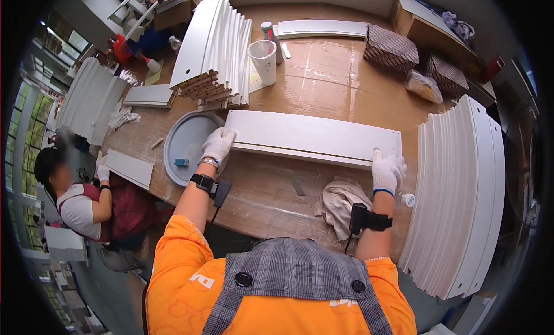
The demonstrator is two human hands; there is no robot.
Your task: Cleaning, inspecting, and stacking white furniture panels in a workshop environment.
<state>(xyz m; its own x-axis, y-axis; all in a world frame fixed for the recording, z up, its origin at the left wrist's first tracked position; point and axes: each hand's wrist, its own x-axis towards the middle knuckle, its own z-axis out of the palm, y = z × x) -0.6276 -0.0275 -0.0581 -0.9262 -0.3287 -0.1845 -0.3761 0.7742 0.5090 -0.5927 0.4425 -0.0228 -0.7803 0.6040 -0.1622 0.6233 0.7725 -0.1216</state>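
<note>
A long white panel (314, 138) lies flat across the middle of the frame on the brown worktop (329, 75). The gloved left hand (218, 145) grips its left end, and the gloved right hand (387, 170) clasps its lower right corner. Just left of the panel sits a round grey tray (183, 140); a crumpled cloth (340, 201) lies below it. Stacked white panels (214, 49) stand at upper centre, more (456, 196) at the right. Another person (81, 202) sits at lower left.

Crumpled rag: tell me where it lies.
In the head view the crumpled rag lies on the table just left of the right hand, below the white panel.
</note>
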